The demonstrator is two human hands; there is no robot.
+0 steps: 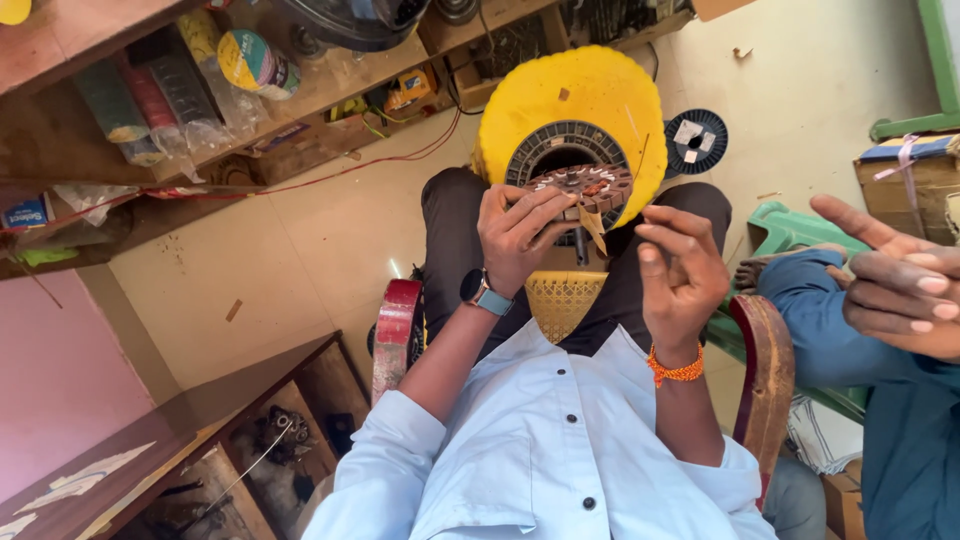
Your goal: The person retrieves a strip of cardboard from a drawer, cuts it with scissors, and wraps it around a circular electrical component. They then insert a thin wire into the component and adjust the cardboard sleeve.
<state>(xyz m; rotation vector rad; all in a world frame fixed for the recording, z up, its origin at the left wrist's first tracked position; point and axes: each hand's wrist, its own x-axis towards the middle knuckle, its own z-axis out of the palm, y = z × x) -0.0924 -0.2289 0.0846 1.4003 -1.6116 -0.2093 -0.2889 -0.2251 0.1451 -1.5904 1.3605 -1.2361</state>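
Note:
My left hand (515, 232), with a watch on its wrist, grips a round brown motor stator (583, 187) with copper windings and holds it over my lap. A tan paper strip (593, 226) hangs from the stator's near edge. My right hand (678, 268), wearing an orange bead bracelet, is raised just right of the stator. Its thumb and forefinger are pinched on a very thin wire (637, 170) that runs up past the stator.
Beyond my knees stands a yellow round disc (575, 100) with a dark ring set in it, and a black spool (695, 141) beside it. Another person's hand (895, 280) in a blue sleeve reaches in at right, over a green plastic stool (795, 230). Cluttered wooden shelves (250, 110) stand at left.

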